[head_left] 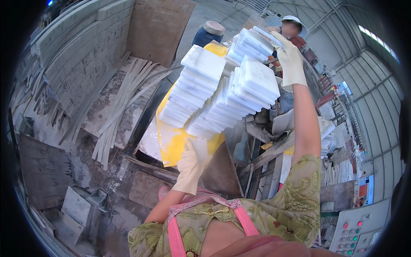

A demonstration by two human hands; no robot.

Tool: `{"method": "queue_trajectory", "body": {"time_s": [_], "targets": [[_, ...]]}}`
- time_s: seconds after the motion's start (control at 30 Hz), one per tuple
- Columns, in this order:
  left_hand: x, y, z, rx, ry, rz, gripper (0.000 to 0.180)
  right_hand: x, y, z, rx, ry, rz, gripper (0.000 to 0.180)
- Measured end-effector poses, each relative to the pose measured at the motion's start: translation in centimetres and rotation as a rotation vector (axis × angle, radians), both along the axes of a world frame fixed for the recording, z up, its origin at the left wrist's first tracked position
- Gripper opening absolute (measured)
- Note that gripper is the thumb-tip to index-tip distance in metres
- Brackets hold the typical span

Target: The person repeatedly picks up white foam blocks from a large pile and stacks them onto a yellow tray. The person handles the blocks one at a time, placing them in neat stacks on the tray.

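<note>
Three long rows of white marble tiles (222, 90), stood on edge, lie on a yellow sheet (173, 141). My left hand (193, 160), in a pale glove, presses against the near end of the middle row. My right hand (289, 55), also gloved, reaches to the far end and holds the last tiles of the right-hand row (257, 81). Beyond the far end a person in a white helmet (293, 23) stands with a hand at the tiles.
Stacked grey stone blocks (81, 47) line the left. Loose pale stone strips (124, 98) lie on the ground beside them. A brown board (158, 25) leans at the back. A control panel with coloured buttons (355, 229) sits at the lower right. Offcuts (265, 141) pile up right of the yellow sheet.
</note>
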State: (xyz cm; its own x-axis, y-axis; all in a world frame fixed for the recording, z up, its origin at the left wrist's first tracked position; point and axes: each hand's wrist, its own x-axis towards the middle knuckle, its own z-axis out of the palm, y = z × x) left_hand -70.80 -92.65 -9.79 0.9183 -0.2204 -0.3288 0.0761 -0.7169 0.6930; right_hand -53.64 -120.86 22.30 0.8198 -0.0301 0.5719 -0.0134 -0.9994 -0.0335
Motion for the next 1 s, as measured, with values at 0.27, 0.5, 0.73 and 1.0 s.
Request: {"method": "queue_trajectory", "body": {"time_s": [0.27, 0.5, 0.73, 1.0], "targets": [[-0.1, 0.2, 0.3, -0.014, -0.052, 0.009, 0.132, 2.2, -0.8, 0.0, 0.041, 0.076, 0.142, 0.043], [-0.1, 0.0, -0.1, 0.009, -0.114, 0.008, 0.132, 1.9, -1.4, 1.1, 0.394, 0.337, 0.308, 0.056], [0.1, 0.0, 0.9, 0.048, -0.015, 0.018, 0.134, 1.5, -0.9, 2.8, -0.421, 0.155, 0.162, 0.047], [0.3, -0.4, 0.6, 0.116, -0.007, 0.051, 0.136, 0.1, -3.2, 1.6, 0.298, 0.109, 0.303, 0.042]]}}
